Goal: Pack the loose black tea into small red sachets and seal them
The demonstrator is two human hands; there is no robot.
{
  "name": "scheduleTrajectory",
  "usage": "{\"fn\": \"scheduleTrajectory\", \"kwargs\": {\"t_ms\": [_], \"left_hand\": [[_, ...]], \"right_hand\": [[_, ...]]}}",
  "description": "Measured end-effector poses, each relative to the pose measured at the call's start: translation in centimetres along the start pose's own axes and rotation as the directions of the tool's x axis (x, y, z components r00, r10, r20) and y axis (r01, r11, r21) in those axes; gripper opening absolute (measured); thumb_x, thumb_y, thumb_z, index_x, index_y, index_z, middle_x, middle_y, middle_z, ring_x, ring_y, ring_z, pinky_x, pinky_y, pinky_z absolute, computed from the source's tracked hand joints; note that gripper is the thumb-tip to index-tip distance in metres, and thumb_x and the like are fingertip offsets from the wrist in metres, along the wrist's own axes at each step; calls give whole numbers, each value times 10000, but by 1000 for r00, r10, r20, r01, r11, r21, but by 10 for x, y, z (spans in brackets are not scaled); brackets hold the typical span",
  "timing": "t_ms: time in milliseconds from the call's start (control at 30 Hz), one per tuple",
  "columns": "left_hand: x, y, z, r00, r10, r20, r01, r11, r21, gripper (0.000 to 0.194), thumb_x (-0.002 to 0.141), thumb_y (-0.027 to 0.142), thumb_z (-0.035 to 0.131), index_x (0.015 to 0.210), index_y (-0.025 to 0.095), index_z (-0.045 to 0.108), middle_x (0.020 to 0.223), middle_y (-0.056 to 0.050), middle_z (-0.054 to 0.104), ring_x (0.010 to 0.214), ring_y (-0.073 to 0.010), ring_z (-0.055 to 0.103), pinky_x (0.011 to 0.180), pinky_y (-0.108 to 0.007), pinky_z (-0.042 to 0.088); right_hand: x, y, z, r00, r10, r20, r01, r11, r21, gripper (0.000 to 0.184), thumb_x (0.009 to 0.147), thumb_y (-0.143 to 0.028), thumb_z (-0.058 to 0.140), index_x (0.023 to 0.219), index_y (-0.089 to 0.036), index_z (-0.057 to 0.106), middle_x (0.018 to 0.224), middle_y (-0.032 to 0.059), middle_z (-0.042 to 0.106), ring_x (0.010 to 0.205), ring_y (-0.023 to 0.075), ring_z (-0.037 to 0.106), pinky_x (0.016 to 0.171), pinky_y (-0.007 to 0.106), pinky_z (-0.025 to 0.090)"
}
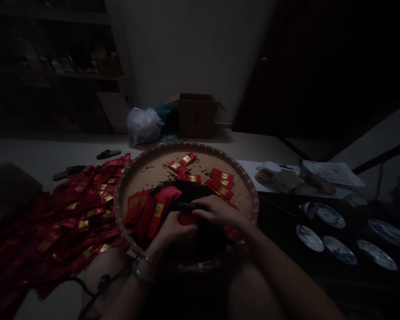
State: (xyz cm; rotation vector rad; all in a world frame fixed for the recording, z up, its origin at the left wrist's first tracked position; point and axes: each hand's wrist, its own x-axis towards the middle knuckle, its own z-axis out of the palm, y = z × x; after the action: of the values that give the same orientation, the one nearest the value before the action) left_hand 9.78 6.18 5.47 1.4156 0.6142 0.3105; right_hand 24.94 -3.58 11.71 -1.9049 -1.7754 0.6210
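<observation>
A round woven bamboo tray (153, 166) rests at my lap. It bears a pile of dark loose tea leaves (190, 191) and several red packets with gold labels. My left hand (176, 229) closes its thumb and fingers around a red packet (188, 218), low over the tray. My right hand (216, 210) grips a slim dark bar-like tool (186, 206) just above that packet; the dim light hides its exact kind. Left of my hands, more red packets (158, 211) lean together. Smaller red packets (222, 182) lie flat along the tray's right side.
A big heap of red packets (83, 213) covers the floor at left, near dark slippers (108, 154). Behind the tray are a white plastic bag (144, 125) and an open cardboard box (198, 115). Blue-and-white dishes (340, 250) and bagged goods (283, 180) stand at right.
</observation>
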Motion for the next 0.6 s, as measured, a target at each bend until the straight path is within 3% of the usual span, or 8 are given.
{"fn": "scheduleTrajectory", "kwargs": {"t_ms": [100,200,300,433,600], "left_hand": [[-1,1,0,999,-35,32,35,999,-5,426,475,255,827,842,103,674,784,-67,730,743,-235,666,716,-336,531],[-1,5,0,999,35,-28,-36,998,-50,481,506,289,817,928,128,654,875,-62,727,810,-226,661,755,-328,524],[-1,7,0,994,92,-64,-95,994,-56,386,620,372,743,913,141,643,868,-48,712,794,-200,645,730,-296,513],[1,5,1,986,131,-100,-134,990,-30,340,698,463,659,822,146,651,784,-27,683,739,-167,609,662,-244,479],[5,4,-1,994,10,-109,-24,991,-134,438,602,523,716,752,113,682,677,-32,666,611,-142,570,577,-231,427]], "right_hand": [[0,8,-2,993,55,-104,-30,973,230,360,868,-369,533,1169,-184,603,1131,78,654,1005,228,603,870,341,458],[3,17,0,970,115,-212,-6,890,455,524,782,-369,637,1260,-190,518,1224,76,595,1108,235,554,948,364,436],[9,23,8,969,152,-193,1,784,621,720,682,-313,718,1329,-197,425,1169,67,609,1029,219,586,892,350,472],[16,20,19,956,231,-179,-37,703,710,758,609,-252,742,1297,-173,433,1134,68,606,947,197,593,836,327,481],[21,8,21,951,278,-135,-101,693,714,619,586,-201,733,1165,-147,521,1006,42,635,873,178,582,803,316,465]]}}
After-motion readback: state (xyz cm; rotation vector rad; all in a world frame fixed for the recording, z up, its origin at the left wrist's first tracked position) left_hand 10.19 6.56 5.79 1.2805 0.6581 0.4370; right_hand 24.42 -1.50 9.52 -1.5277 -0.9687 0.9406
